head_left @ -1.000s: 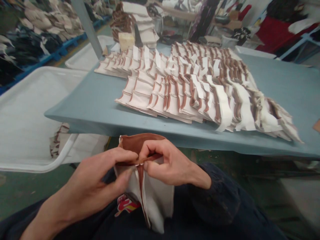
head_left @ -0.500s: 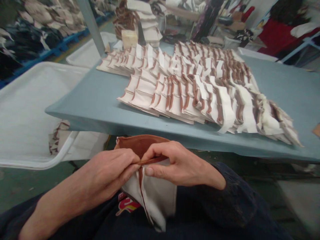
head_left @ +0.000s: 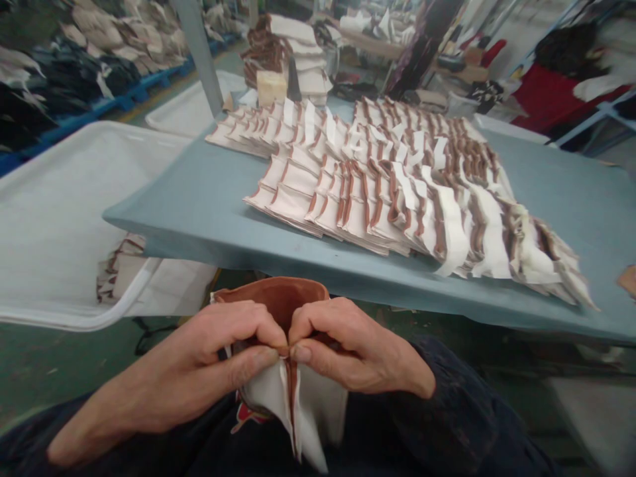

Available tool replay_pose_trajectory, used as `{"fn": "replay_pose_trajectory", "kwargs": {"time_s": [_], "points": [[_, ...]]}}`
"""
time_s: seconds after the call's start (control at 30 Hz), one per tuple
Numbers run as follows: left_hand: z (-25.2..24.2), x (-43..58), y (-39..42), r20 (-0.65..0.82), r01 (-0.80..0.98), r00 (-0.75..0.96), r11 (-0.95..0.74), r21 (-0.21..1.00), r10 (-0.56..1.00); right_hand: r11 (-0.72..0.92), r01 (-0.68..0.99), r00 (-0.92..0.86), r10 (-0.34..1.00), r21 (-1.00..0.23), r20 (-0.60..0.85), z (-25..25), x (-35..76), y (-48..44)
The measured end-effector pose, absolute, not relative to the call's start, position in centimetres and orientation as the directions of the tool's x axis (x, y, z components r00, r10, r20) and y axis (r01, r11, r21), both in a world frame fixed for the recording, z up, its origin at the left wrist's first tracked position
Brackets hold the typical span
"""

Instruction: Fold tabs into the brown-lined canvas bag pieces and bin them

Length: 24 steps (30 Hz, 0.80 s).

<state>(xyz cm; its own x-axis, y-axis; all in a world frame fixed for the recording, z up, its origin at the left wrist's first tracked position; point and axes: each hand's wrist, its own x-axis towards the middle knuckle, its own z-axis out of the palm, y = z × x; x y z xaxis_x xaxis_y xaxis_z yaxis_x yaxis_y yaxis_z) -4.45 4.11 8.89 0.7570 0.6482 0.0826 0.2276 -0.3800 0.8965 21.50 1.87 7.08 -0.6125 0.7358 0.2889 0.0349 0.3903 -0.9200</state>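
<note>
A pouch-like fabric piece, off-white outside with a brown inner face, hangs in front of my body below the table edge. Its top rim curves open away from me, and a seam with brown edging runs down the side facing me. At the top of that seam my left hand pinches the rim between thumb and forefinger. Right beside it, my right hand pinches the other side of the seam, the fingertips of both hands nearly touching. The lower end of the piece hangs loose and is slightly blurred.
On the blue-grey table lie overlapping rows of similar brown-edged fabric pieces, some with white strips on them. A large white bin stands at the left. A metal post rises behind the table's left end.
My left thumb and fingers have shifted along the rim to the seam, and my right hand has closed its pinch there. The brown edging at the seam now shows spread apart.
</note>
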Motion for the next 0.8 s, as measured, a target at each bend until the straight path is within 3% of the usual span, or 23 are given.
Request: {"fn": "replay_pose_trajectory", "kwargs": {"time_s": [0.1, 0.23, 0.4, 0.5, 0.67, 0.8], "points": [[8.5, -4.6, 4.1, 0.116, 0.243, 0.732, -0.416, 0.876, 0.672, 0.436, 0.11, -0.652, 0.71, -0.893, 0.266, 8.2, 22.2, 2.0], [8.5, -4.4, 3.7, 0.195, 0.26, 0.702, -0.501, 0.825, 0.685, 0.332, 0.177, -0.724, 0.681, -0.926, 0.106, 9.7, 22.6, 2.6], [8.8, -4.0, 3.3, 0.265, 0.296, 0.658, -0.565, 0.77, 0.705, 0.288, 0.287, -0.665, 0.746, -0.914, 0.027, 9.4, 21.0, 2.8], [8.7, -4.3, 4.0, 0.239, 0.312, 0.651, -0.541, 0.781, 0.721, 0.302, 0.239, -0.659, 0.748, -0.923, 0.074, 8.9, 20.3, 2.7], [9.0, -6.1, 6.5, 0.103, 0.305, 0.697, -0.424, 0.853, 0.71, 0.625, 0.267, -0.671, 0.667, -0.734, 0.323, 9.9, 21.6, 2.8], [9.5, -6.5, 6.6, 0.04, 0.329, 0.682, -0.356, 0.875, 0.73, 0.609, 0.383, -0.657, 0.708, -0.694, 0.259, 9.5, 24.0, 3.5]]}}
